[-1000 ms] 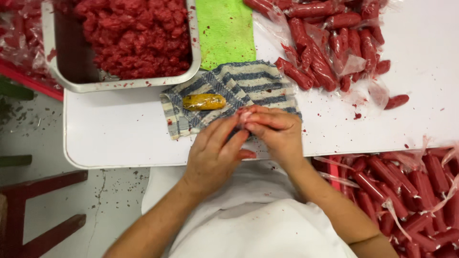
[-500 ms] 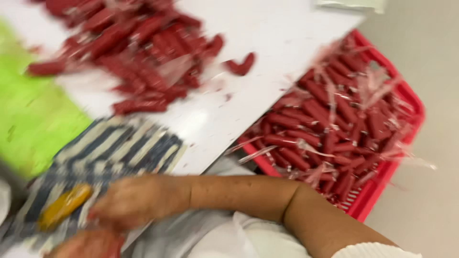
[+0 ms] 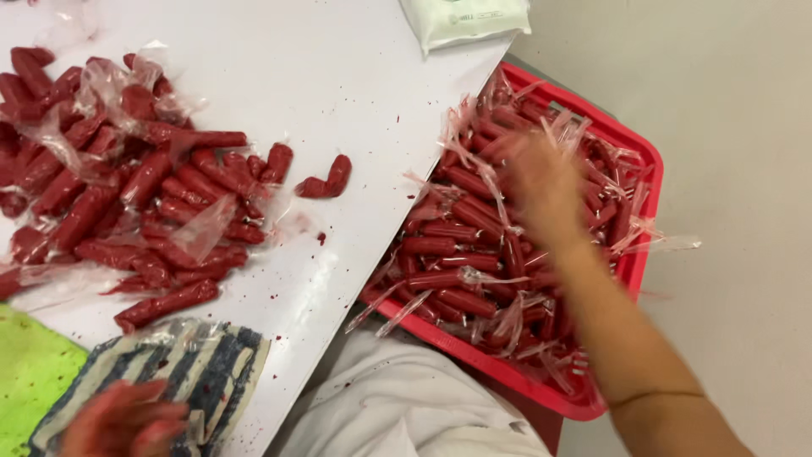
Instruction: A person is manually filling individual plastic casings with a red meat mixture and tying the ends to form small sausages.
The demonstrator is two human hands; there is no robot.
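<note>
Hands among plastic-wrapped red sausages

Head view: the right hand (image 3: 541,182), blurred, grip unclear, reaches over the red crate (image 3: 630,271) of wrapped sausages (image 3: 457,254) at 3 o'clock; the left hand (image 3: 123,419), fingers curled, rests on the striped cloth (image 3: 216,364) at 7 o'clock, below the sausage pile (image 3: 144,195) on the white table (image 3: 338,76).

We see a red plastic crate (image 3: 636,161) on the right, low beside the table edge, heaped with dark red sausages in clear wrap (image 3: 461,254) — they lie crosswise at all angles, twisted film ends sticking up. Near left, a blue-and-white striped cloth (image 3: 216,364) lies flat, rumpled — flecked with red.
</note>
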